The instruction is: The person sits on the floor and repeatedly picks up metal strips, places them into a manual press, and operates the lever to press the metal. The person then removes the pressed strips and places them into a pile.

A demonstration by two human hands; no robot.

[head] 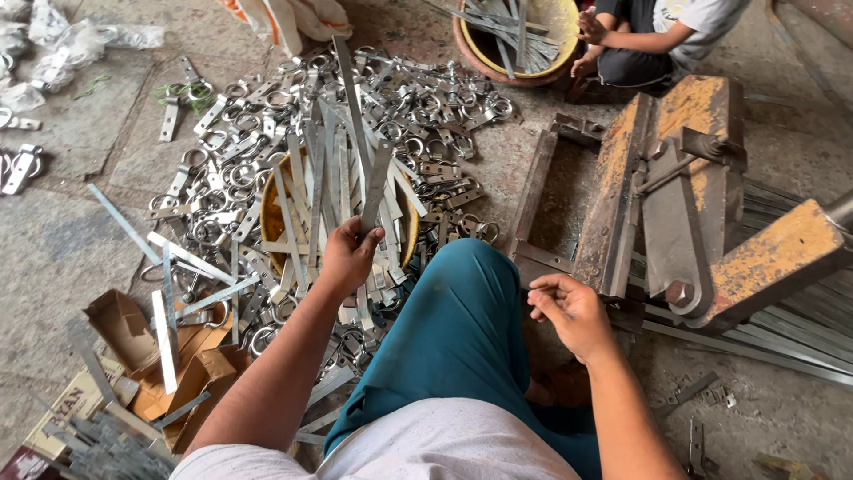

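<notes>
Metal: grey flat strips (329,191) stand bundled in a yellow bowl (271,213) on the concrete floor (71,249), ahead of your left knee.
Left grip: your left hand (348,256) is closed round one long metal strip (369,160) at its lower end.
Strip axis: it runs up and away from your fist, leaning a little left toward the far side of the floor.
Right grip: your right hand (569,311) holds nothing; fingers curled loosely, thumb near forefinger.
Nearer hand: the left has the strip; the right is well apart, across your teal-clad knee (462,320).
Press: the rusty yellow lever press (684,196) stands just beyond your right hand, on the floor's right side.
Around: ringed metal hasps (418,107) lie heaped past the bowl; torn cardboard boxes (178,373) near the floor's lower left.
Other person: a seated co-worker (657,36) at the far edge, by a second bowl (520,40).
</notes>
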